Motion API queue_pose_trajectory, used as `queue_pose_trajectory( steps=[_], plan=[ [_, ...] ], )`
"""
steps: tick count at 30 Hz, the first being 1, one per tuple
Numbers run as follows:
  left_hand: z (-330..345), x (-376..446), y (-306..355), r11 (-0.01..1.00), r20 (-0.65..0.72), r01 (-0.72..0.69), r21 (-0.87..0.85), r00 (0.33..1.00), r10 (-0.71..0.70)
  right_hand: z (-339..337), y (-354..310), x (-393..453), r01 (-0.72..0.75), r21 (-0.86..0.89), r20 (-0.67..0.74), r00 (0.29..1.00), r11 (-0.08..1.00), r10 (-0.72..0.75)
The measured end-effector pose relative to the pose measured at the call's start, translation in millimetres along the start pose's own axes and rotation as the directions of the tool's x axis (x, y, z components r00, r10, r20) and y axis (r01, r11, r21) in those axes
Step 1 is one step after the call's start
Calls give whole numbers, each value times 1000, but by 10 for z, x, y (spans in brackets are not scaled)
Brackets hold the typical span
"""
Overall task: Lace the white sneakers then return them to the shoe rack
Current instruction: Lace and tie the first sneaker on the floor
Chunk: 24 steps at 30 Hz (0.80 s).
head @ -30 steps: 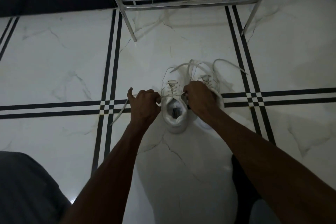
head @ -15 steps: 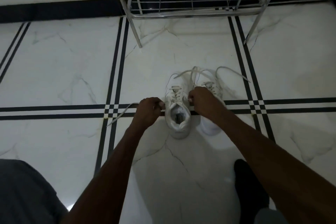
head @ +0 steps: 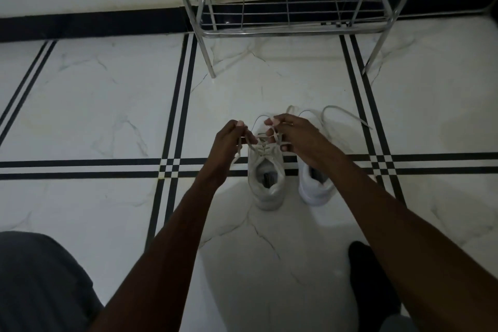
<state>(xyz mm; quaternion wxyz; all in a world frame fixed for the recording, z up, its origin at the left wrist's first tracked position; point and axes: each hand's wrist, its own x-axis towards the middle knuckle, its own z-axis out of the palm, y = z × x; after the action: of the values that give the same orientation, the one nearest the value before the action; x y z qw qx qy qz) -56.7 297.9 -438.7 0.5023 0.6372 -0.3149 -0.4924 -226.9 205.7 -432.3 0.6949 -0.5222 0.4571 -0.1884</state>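
Two white sneakers stand side by side on the marble floor, heels toward me. The left sneaker (head: 266, 180) has its lace crossed above the tongue. My left hand (head: 231, 140) pinches one lace end just left of the shoe. My right hand (head: 299, 137) pinches the other end above the shoe's front and partly covers the right sneaker (head: 315, 186). The right sneaker's loose lace (head: 347, 116) trails on the floor beyond it. The metal shoe rack (head: 291, 32) stands against the wall behind the shoes, its lowest wire shelf bare.
The rack's chrome legs (head: 208, 59) reach down to the floor just beyond the sneakers. A black-socked foot (head: 369, 272) rests at the lower right. A grey-clad knee (head: 40, 277) fills the lower left corner. Black stripes cross the white tiles.
Both hands have lifted from the sides of the left sneaker's collar and moved forward and closer together, drawing the lace ends up over the shoe. The view has tilted up toward the rack.
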Motion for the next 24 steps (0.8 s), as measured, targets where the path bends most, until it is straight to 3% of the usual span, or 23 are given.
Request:
queue_pose_trajectory(
  steps=[3,10,16,24],
  plan=[
    [52,20,-106,988,10,-77,131,997,76,54,100,16,38,-139,-11,999,990,-40],
    [101,15,-156,936,100,-195,293,980,173,28,115,75,96,-239,-30,994,966,-107],
    [107,70,-148,867,127,-241,436,970,206,13,158,171,34,-150,-246,967,988,-71],
    [142,76,-64,807,139,-270,525,963,232,34,176,154,151,-103,-21,988,983,-154]
  ],
)
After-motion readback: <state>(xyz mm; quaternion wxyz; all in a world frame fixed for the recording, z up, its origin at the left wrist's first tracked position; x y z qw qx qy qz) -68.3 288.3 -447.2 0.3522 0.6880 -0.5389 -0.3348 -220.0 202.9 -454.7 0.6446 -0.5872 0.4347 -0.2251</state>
